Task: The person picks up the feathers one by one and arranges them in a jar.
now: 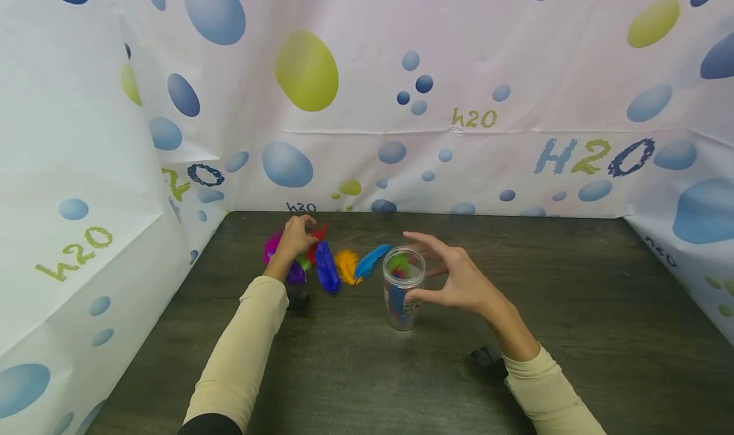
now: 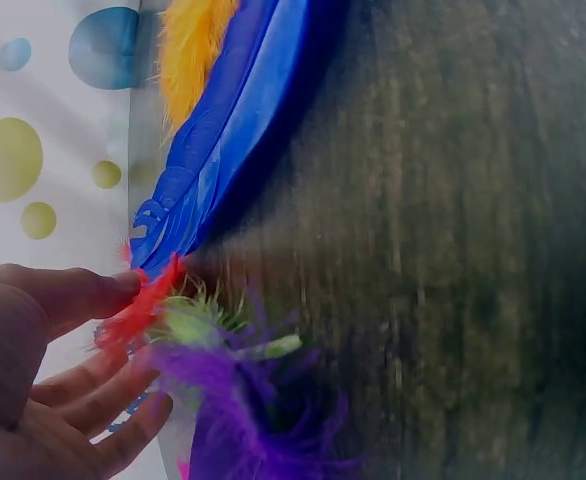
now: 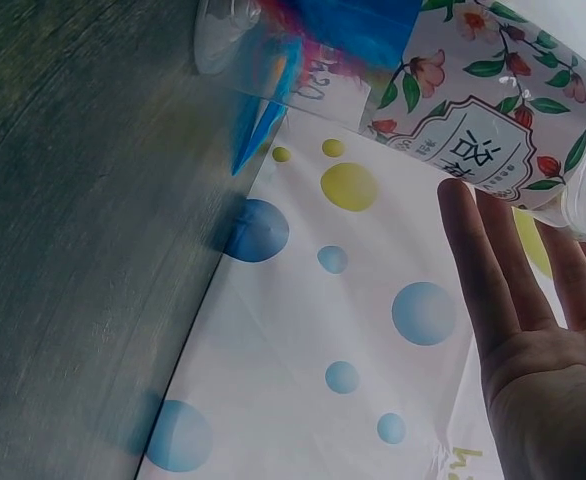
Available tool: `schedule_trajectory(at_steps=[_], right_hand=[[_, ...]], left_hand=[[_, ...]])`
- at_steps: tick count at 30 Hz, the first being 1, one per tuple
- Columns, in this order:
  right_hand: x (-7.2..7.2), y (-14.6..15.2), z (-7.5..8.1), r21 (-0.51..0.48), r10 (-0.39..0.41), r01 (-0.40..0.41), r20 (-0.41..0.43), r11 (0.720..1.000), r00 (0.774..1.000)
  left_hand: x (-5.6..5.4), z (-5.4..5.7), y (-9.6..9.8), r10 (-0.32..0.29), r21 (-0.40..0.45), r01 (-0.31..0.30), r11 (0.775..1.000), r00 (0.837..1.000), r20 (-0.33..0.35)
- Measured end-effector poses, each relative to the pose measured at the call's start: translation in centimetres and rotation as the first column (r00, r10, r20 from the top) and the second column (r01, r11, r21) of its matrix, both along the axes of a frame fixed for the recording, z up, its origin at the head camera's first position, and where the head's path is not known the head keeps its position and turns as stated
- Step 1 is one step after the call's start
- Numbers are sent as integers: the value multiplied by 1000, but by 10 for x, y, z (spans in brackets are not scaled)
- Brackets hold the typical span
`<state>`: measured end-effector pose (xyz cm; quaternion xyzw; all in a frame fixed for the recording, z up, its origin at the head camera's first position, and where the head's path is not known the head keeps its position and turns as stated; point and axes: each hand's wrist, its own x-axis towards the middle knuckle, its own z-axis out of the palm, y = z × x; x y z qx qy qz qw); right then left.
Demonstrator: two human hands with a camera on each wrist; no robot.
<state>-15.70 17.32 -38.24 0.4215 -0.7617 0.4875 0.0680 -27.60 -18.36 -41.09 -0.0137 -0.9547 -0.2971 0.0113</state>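
A clear jar (image 1: 402,320) with a floral label (image 3: 513,110) stands upright, holding several coloured feathers. My right hand (image 1: 459,279) is spread around its right side, thumb at the front and fairly straight fingers behind. One fingertip appears at the label's edge in the right wrist view. Over the left end of a row of loose feathers is my left hand (image 1: 294,239). Its thumb and fingers are apart around a red feather (image 2: 143,310); a firm pinch does not show. Close by lie a purple feather (image 2: 243,410), a green feather (image 2: 198,320) and a dark blue feather (image 1: 327,268).
Between the dark blue feather and the jar lie an orange feather (image 1: 346,266) and a light blue feather (image 1: 373,260). A magenta feather (image 1: 271,246) is at the far left. The dark wooden table (image 1: 355,384) meets a white sheet (image 1: 367,104) printed with coloured spots.
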Motion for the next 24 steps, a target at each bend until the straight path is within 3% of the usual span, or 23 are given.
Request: schedule_trajectory(at_steps=[9,15,24], right_hand=[[-1,0,0,3,-1,1,13,1000,1000],[-1,-1,1,4,-1,1,16,1000,1000],[0,-1,1,4,-3,3,15,1000,1000]], left_hand=[[-6,-2,1,-6,45,8,999,999,-36],[-6,-3,0,28,46,-26,999,999,-37],[-3,-2,-2,67,126,-62,990,997,-38]])
